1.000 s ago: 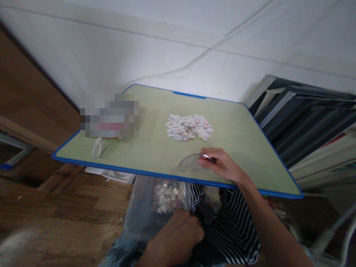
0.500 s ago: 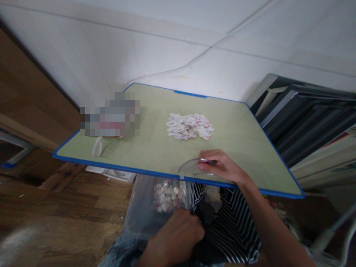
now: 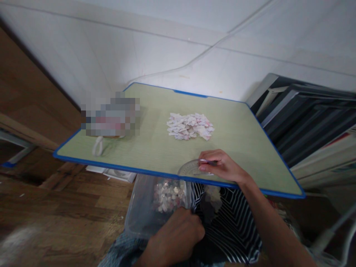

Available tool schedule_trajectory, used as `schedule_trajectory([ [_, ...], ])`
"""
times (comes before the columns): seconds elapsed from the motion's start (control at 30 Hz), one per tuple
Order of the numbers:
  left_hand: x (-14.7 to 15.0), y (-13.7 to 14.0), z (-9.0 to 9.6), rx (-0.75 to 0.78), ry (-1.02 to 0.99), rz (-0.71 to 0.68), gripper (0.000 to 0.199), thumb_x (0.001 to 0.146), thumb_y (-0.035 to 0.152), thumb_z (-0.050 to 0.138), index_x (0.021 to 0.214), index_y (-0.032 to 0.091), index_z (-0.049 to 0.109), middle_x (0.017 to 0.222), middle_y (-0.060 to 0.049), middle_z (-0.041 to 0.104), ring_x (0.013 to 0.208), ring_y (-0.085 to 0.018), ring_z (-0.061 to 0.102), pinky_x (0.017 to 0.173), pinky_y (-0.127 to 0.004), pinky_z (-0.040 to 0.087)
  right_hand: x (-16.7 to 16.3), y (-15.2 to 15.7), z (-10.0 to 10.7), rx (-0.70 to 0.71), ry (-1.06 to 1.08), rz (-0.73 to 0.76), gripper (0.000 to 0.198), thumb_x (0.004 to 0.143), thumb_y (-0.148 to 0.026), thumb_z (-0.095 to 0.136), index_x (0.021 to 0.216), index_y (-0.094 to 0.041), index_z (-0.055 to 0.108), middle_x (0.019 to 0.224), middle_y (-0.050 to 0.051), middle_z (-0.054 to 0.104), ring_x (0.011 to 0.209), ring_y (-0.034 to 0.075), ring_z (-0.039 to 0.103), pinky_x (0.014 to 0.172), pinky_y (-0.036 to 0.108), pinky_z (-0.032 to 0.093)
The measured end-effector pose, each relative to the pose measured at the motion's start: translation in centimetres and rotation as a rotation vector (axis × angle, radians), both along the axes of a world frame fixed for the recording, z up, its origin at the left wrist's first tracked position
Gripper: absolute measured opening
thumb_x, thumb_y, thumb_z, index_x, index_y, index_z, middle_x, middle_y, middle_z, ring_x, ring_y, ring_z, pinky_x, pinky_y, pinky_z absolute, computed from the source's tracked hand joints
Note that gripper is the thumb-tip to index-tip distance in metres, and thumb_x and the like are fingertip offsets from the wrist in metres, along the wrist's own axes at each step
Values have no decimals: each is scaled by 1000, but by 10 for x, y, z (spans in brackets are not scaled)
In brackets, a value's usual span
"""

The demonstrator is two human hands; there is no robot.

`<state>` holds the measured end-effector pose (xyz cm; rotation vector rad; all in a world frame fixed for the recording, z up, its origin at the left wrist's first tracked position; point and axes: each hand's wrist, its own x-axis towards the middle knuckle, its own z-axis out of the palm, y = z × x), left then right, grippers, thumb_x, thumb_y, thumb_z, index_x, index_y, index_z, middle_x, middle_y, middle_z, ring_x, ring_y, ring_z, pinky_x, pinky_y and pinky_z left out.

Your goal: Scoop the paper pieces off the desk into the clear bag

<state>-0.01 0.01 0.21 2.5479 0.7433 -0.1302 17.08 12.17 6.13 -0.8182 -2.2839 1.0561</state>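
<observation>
At the table's near edge, my right hand [image 3: 219, 165] is closed around a slim, shiny tool [image 3: 207, 161] with a dark end; its exact kind is not clear. The hand rests over the right part of a clear half-round protractor [image 3: 189, 168], which lies flat on the green tabletop. Beyond it is a heap of torn white paper scraps [image 3: 190, 127], some with pinkish marks. Below the table my left hand [image 3: 180, 230] is curled closed beside a black-and-white striped cloth or bag [image 3: 236, 222]. Whatever its fingers hold is hidden.
A blue-edged table [image 3: 150, 148] stands against the wall. On its left lies a blurred-out item [image 3: 111, 118] with a white loop [image 3: 97, 145]. Beneath the near edge is a clear plastic bin [image 3: 141, 207] holding pale crumpled bits [image 3: 169, 194]. Dark flat panels [image 3: 306, 118] lean at right.
A small whitish bit on the blue edge near the protractor no longer shows. Both hands stay almost where they were, and the paper heap looks the same.
</observation>
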Motion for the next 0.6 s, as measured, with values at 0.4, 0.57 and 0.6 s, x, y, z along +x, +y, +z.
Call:
schedule_trajectory([
  [0.4,1,0,-1,17,-15,7,16,75,1,59,77,14,68,77,-7,69,73,-25,65,65,-34,48,5,16,-15,318,-24,-738,29,83,-30,48,57,-21,38,52,-4,36,48,11,33,49,25,26],
  [0.57,2,1,2,13,14,3,17,77,1,58,79,13,69,80,-8,70,76,-26,66,68,-35,49,5,18,-15,312,-32,-786,29,82,-34,47,57,-21,40,51,-3,40,48,11,36,49,26,27],
  [0.6,2,1,3,8,22,-2,17,77,0,58,79,13,69,80,-8,70,76,-26,66,67,-35,50,5,18,-15,311,-28,-787,29,82,-34,47,57,-21,41,51,-3,40,48,11,36,49,26,27],
])
